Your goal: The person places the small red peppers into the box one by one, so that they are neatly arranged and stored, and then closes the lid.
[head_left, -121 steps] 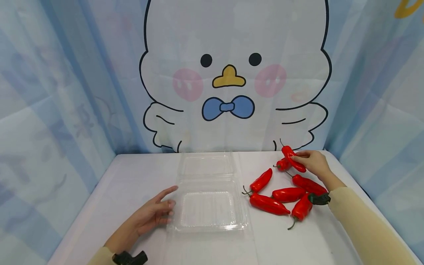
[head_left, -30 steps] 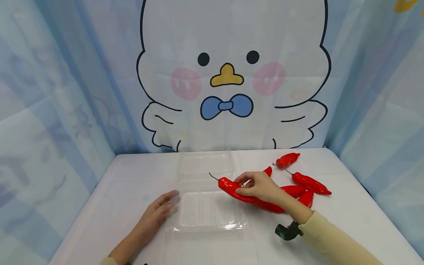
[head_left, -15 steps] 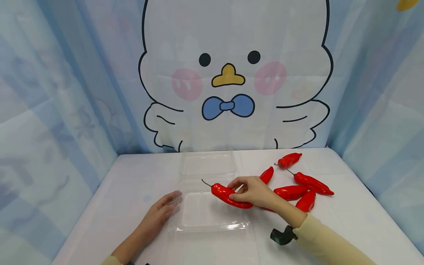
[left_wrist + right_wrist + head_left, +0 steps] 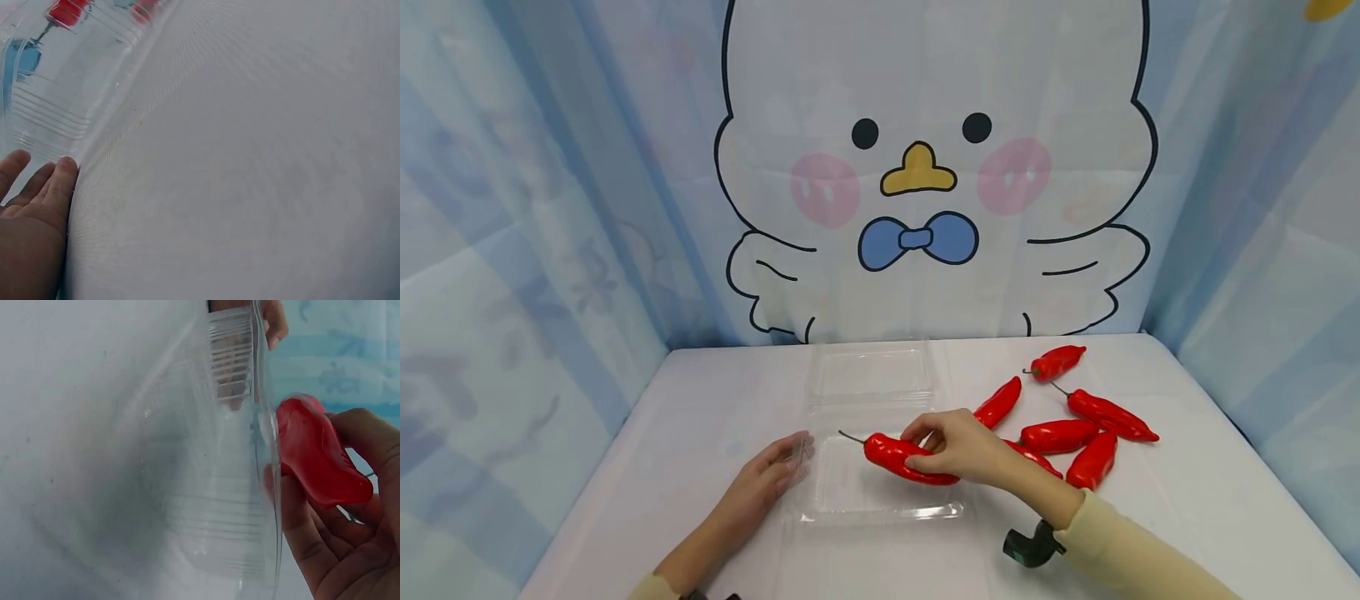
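A glossy red pepper (image 4: 891,457), whole and green-stemmed, was pinched by the right hand (image 4: 962,450) above the clear plastic box (image 4: 842,493), stem toward ten o'clock. The box lay open, lid (image 4: 871,372) toward twelve, the left hand (image 4: 758,485) at its nine-o'clock side. Six loose peppers (image 4: 1060,436) lay between its two and three o'clock.

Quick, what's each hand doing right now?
Left hand: open, fingers at the side of the clear plastic container.
Right hand: holding a red pepper between thumb and fingers.
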`<state>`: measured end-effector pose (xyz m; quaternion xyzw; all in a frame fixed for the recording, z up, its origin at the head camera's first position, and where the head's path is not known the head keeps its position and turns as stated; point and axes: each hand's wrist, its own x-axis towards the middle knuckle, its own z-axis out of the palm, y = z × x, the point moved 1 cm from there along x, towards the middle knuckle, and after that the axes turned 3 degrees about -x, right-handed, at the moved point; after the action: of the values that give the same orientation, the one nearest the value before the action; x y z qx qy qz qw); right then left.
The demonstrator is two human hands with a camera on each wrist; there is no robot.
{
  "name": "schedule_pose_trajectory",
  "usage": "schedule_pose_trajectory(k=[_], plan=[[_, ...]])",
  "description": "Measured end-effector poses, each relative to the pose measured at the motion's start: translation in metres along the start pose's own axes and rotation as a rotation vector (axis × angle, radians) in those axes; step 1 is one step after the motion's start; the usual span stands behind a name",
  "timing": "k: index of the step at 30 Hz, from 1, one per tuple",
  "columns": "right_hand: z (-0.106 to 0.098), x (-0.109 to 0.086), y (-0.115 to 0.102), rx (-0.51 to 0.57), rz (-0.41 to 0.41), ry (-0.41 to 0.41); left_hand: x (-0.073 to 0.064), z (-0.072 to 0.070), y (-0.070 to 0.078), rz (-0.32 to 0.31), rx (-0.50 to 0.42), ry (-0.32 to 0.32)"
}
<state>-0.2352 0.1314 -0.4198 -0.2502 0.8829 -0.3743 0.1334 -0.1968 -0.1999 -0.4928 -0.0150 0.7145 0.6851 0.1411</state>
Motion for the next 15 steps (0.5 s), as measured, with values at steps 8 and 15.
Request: schedule_pose_trajectory(k=[8,15], plan=[[0.008,0.001,-0.010,-0.076,-0.029,-0.033,0.001,0.001,0.005,-0.017,0.043,0.008],[0.016,0.001,-0.011,-0.192,-0.088,-0.058,0.000,0.003,0.003,-0.035,0.033,0.019]])
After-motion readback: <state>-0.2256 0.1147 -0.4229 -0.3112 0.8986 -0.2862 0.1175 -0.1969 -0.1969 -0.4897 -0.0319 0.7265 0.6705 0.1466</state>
